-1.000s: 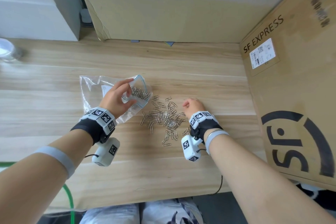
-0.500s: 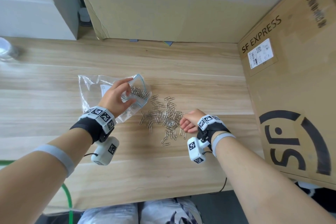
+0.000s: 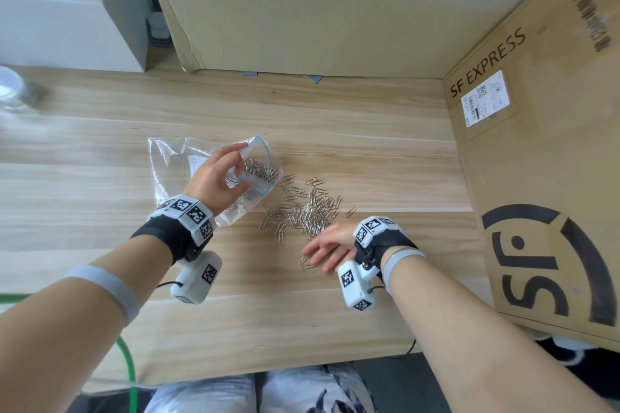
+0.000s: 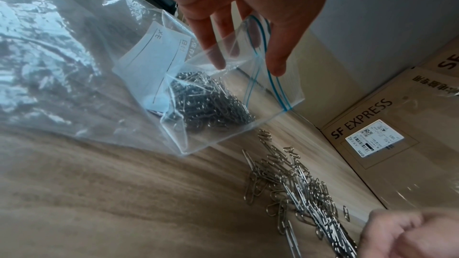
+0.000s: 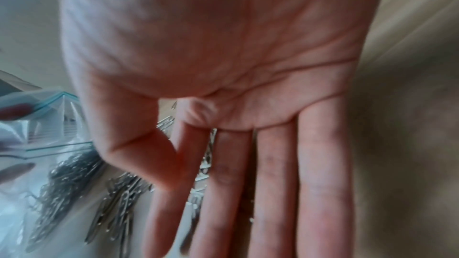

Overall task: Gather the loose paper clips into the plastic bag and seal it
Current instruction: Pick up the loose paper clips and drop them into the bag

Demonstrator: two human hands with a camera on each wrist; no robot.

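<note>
Many loose silver wire paper clips [image 3: 307, 209] lie in a scattered heap on the pale wooden table [image 3: 369, 131], just right of the clear plastic zip bag with a blue seal strip [image 3: 174, 161]. That bag lies crumpled with its long axis running left to right, closed end toward the left and open mouth pointing right at the heap. More silver clips inside the bag [image 4: 208, 101] are bunched close behind the mouth, beside a white paper label [image 4: 154, 54]. The left hand [image 3: 218, 178] pinches the upper lip of the mouth between thumb and fingers, holding it lifted open. The right hand [image 3: 330, 245] hovers at the near edge of the heap, palm turned up, its 4 fingers [image 5: 273, 183] straight and together, holding nothing. A brown cardboard box printed SF EXPRESS [image 3: 543, 151] stands along the table's right side.
</note>
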